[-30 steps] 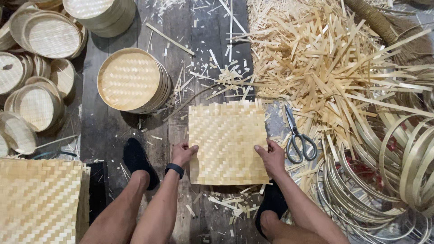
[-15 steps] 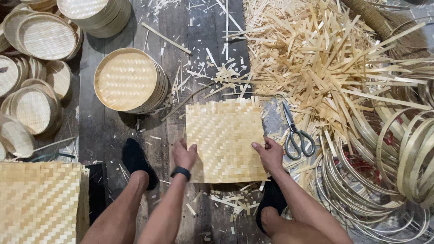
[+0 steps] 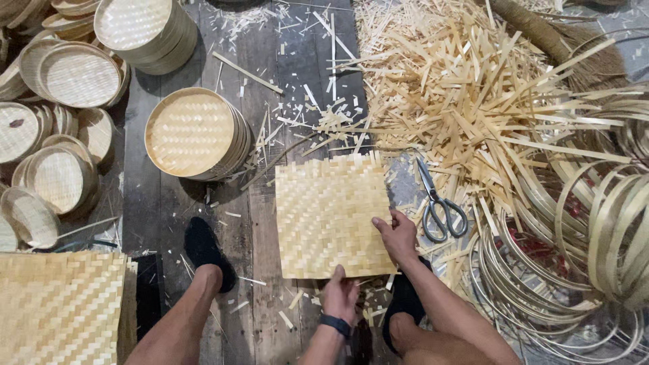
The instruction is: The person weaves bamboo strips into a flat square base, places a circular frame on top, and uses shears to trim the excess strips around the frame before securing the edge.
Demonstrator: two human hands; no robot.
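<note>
Woven mat (image 3: 328, 216) flat on plank floor (image 3: 270, 101), left hand (image 3: 341, 294) pinching its near edge, right hand (image 3: 399, 236) fingers spread, pressing its right edge, scissors (image 3: 439, 206) just beside

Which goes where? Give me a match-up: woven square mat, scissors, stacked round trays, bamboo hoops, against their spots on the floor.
Things:
1. woven square mat
2. scissors
3. stack of round trays
4. bamboo hoops

Places:
A. far right, piled in coils
B. just right of the mat, on the floorboards
C. under the left hand and right hand
D. up-left of the mat

Pairs: 1-C, 2-B, 3-D, 4-A
</note>
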